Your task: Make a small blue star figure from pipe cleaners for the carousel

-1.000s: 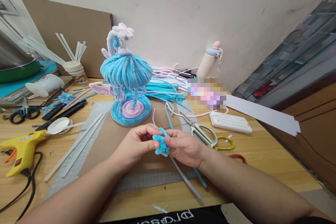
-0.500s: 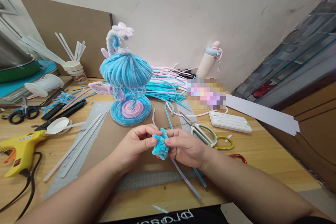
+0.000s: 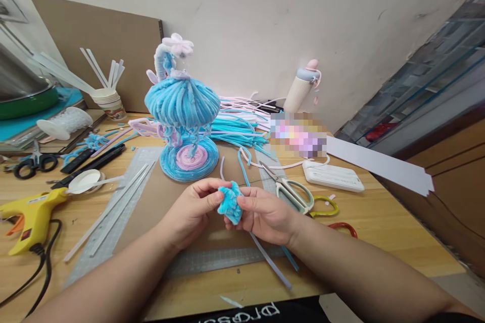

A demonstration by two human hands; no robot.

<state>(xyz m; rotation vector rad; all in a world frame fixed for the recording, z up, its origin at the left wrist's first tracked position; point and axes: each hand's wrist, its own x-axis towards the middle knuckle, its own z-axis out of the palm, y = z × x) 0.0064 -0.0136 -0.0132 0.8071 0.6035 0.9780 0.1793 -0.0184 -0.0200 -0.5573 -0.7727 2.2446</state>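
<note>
Both hands pinch a small fluffy blue pipe-cleaner bundle [image 3: 230, 203] above the brown cardboard sheet [image 3: 159, 207]. My left hand [image 3: 193, 212] grips its left side with thumb and fingers closed. My right hand [image 3: 265, 214] holds its right side, fingers curled round it. Behind the hands stands a blue and pink pipe-cleaner carousel-like model [image 3: 184, 111] on a round base. Loose lilac and blue pipe cleaners [image 3: 271, 262] lie under my right wrist.
Scissors [image 3: 290, 189] lie right of the hands, beside a white case [image 3: 333, 175]. A yellow glue gun [image 3: 28, 214] with cable lies at the left. A pile of blue and pink pipe cleaners [image 3: 238, 123] lies behind. White strips [image 3: 113, 207], black scissors [image 3: 32, 161] and a cup [image 3: 109, 101] sit left.
The blue bundle has been turned and shifted slightly up and left between the fingers. The hands stay in about the same place.
</note>
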